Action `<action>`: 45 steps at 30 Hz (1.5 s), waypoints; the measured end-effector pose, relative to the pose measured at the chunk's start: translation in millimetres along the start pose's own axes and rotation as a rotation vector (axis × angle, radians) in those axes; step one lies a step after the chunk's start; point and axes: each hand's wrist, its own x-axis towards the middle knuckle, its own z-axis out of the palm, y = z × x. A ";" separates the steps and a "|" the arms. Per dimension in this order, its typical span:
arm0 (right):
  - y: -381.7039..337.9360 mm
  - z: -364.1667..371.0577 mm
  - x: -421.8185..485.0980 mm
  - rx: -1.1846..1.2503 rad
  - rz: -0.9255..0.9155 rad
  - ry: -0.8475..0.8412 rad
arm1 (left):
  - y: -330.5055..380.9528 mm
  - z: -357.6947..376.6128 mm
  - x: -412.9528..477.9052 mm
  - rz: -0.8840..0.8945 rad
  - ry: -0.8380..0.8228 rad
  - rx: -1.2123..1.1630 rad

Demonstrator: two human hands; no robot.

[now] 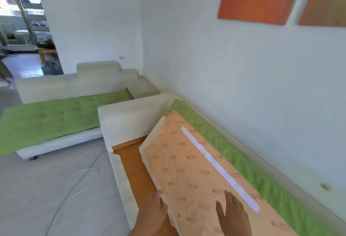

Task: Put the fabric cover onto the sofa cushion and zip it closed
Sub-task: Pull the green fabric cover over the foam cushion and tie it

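Cushion (187, 162) lies tilted on sofa (127, 121), still bare (cover not seen). Left hand (152, 212) grips its side edge; right hand (235, 215) rests flat on top. Next: get the cover.

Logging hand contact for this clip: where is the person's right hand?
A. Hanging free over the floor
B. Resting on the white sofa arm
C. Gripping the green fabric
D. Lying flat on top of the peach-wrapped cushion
D: the right hand lies with fingers straight on the top face of the cushion, near the white strip and clear of the green fabric.
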 end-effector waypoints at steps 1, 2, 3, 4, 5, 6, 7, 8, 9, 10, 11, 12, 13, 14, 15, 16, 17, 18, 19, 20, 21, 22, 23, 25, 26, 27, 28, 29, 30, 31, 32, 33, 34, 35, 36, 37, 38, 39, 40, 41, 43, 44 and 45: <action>-32.5 4.5 1.7 -0.006 -0.023 -0.014 | -16.7 -25.8 7.6 -0.017 0.020 -0.010; -62.2 8.9 6.3 -0.011 -0.057 -0.021 | -28.9 -51.3 16.4 -0.018 0.054 -0.023; -77.2 8.9 10.3 -0.013 -0.095 -0.016 | -30.7 -65.0 21.2 -0.022 0.083 -0.031; -101.1 10.5 16.8 -0.016 -0.126 -0.014 | -38.5 -83.7 31.2 -0.026 0.108 -0.034; -123.6 14.3 25.0 -0.028 -0.162 -0.014 | -46.6 -101.0 40.3 -0.023 0.130 -0.044; -141.0 15.9 33.5 -0.043 -0.192 -0.017 | -51.4 -112.9 48.9 -0.005 0.154 -0.049; -159.5 17.2 43.6 -0.058 -0.214 -0.016 | -56.2 -124.5 58.4 0.014 0.169 -0.056; -179.3 21.8 55.6 -0.071 -0.230 -0.022 | -64.6 -135.1 70.5 0.033 0.171 -0.064; -195.2 21.4 66.6 -0.077 -0.246 -0.017 | -66.7 -144.9 79.1 0.054 0.172 -0.073; -212.1 28.5 80.0 -0.069 -0.258 -0.013 | -73.2 -154.4 93.0 0.068 0.164 -0.073; -225.6 34.0 92.0 -0.059 -0.269 -0.015 | -76.0 -163.1 104.8 0.080 0.155 -0.066; -238.6 43.2 105.7 -0.047 -0.274 -0.018 | -80.1 -171.8 120.6 0.096 0.148 -0.052; -250.5 51.5 119.9 -0.032 -0.272 -0.018 | -83.9 -179.8 138.2 0.111 0.134 -0.027; -262.8 63.1 138.1 -0.009 -0.264 -0.011 | -87.6 -188.6 161.7 0.134 0.122 0.007; -274.1 71.3 155.2 0.019 -0.254 -0.005 | -89.3 -197.1 184.3 0.156 0.113 0.033; -284.0 80.8 172.6 0.037 -0.247 0.002 | -91.4 -204.6 206.6 0.167 0.101 0.059; -296.6 94.9 199.0 0.052 -0.230 0.000 | -95.5 -213.1 239.5 0.183 0.094 0.078; -304.5 101.8 216.4 0.063 -0.217 0.005 | -97.9 -218.5 259.7 0.198 0.090 0.099; -314.2 110.0 235.4 0.074 -0.196 -0.002 | -101.7 -225.2 281.8 0.205 0.091 0.108; -323.7 118.8 254.1 0.079 -0.172 -0.014 | -104.3 -232.3 301.9 0.198 0.079 0.119; -334.9 127.1 272.5 0.074 -0.152 -0.029 | -107.8 -240.1 321.8 0.199 0.066 0.147; -344.0 132.2 285.3 0.063 -0.144 -0.036 | -109.5 -245.4 335.1 0.203 0.058 0.179; -356.1 138.5 301.1 0.058 -0.136 -0.042 | -111.7 -251.8 353.2 0.211 0.055 0.197; -384.6 149.4 335.2 0.034 -0.146 -0.068 | -112.0 -267.6 389.4 0.240 0.073 0.212; -398.3 155.1 350.9 0.014 -0.159 -0.075 | -111.9 -275.6 407.6 0.249 0.093 0.219; -414.3 163.7 370.0 -0.009 -0.172 -0.085 | -113.3 -285.0 430.5 0.257 0.112 0.219; -428.6 170.5 385.7 -0.022 -0.180 -0.096 | -115.6 -293.3 451.0 0.261 0.122 0.212; -441.7 177.8 398.4 -0.036 -0.181 -0.108 | -120.4 -300.5 470.1 0.257 0.117 0.218; -455.9 191.2 416.4 -0.048 -0.170 -0.122 | -128.8 -308.2 498.2 0.271 0.104 0.228; -462.9 196.1 422.1 -0.058 -0.163 -0.133 | -132.4 -313.6 510.4 0.290 0.094 0.244; -471.6 205.3 433.2 -0.063 -0.145 -0.144 | -138.2 -319.8 531.4 0.304 0.082 0.256; -480.7 218.1 447.4 -0.068 -0.124 -0.152 | -143.5 -326.7 557.3 0.314 0.060 0.267; -489.1 231.2 462.6 -0.063 -0.103 -0.153 | -148.5 -332.8 585.5 0.334 0.051 0.275; -497.8 241.4 475.5 -0.062 -0.082 -0.155 | -153.1 -338.4 612.8 0.338 0.039 0.279; -507.3 255.8 490.0 -0.061 -0.054 -0.159 | -158.2 -344.8 643.2 0.354 0.035 0.282; -514.5 265.4 500.2 -0.062 -0.028 -0.173 | -159.4 -350.5 664.5 0.369 0.032 0.278; -525.0 279.5 514.3 -0.061 0.009 -0.184 | -164.1 -355.4 691.9 0.384 0.013 0.276; -538.6 294.8 531.8 -0.051 0.064 -0.200 | -169.3 -362.0 723.5 0.403 -0.016 0.266; -546.7 301.6 539.1 -0.050 0.106 -0.214 | -169.7 -366.3 738.4 0.422 -0.035 0.267; -556.9 306.9 547.5 -0.058 0.136 -0.231 | -172.8 -370.5 756.7 0.448 -0.044 0.277; -575.2 317.0 569.1 -0.076 0.178 -0.260 | -179.1 -379.0 794.7 0.481 -0.092 0.295; -583.8 321.4 581.5 -0.080 0.206 -0.262 | -180.7 -381.3 817.5 0.495 -0.121 0.324; -590.6 323.6 591.7 -0.088 0.235 -0.267 | -182.8 -380.1 839.9 0.504 -0.139 0.347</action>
